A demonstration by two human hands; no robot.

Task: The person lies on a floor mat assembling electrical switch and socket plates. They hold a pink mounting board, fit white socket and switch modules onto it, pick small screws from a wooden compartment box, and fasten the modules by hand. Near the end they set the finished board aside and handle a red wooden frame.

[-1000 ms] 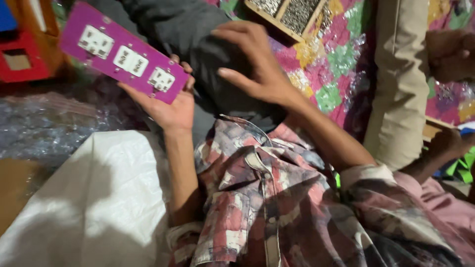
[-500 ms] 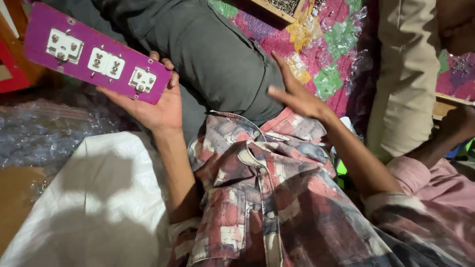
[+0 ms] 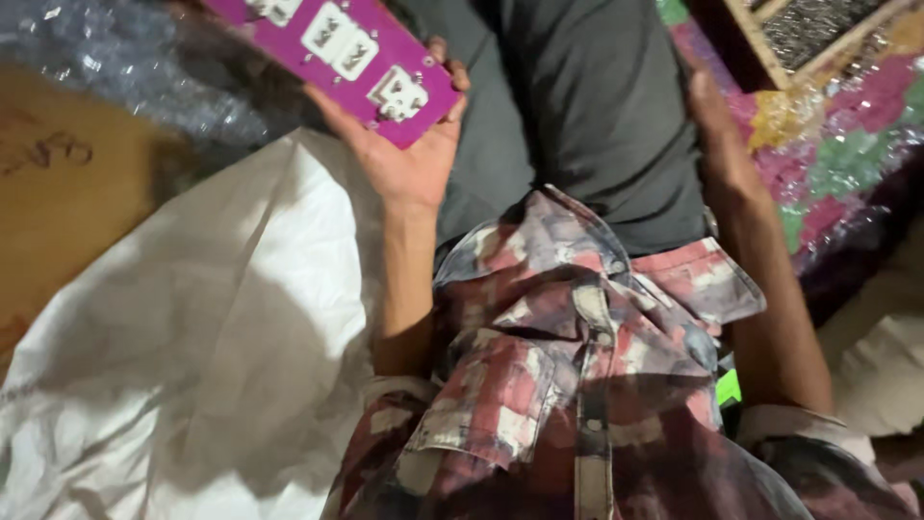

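Gripping the long purple plastic socket board with white sockets point(image 3: 342, 53) from beneath, the person's left hand point(image 3: 404, 159) has its palm turned up and its fingers curled over the board's near end, thumb tip showing at the upper edge. Compared with half a second earlier, the board now sits higher and partly out of the top of the view, so only two full sockets and part of a third remain visible, and it lies closer to the grey trousers point(image 3: 577, 106). The right hand point(image 3: 717, 120), earlier spread on the thigh, now lies alongside the trousers at the edge of the patchwork-coloured glittery cloth point(image 3: 828, 144); its fingers run out of sight, so whether it is closed or slack cannot be told. It holds nothing that shows. At the upper right corner stands a wooden-framed tray point(image 3: 770, 39) with a dark speckled filling, too blurred to make out. A white woven sack point(image 3: 192, 356) lies spread beneath the left forearm, beside brown cardboard point(image 3: 58, 193) and clear bubble wrap point(image 3: 125, 67).
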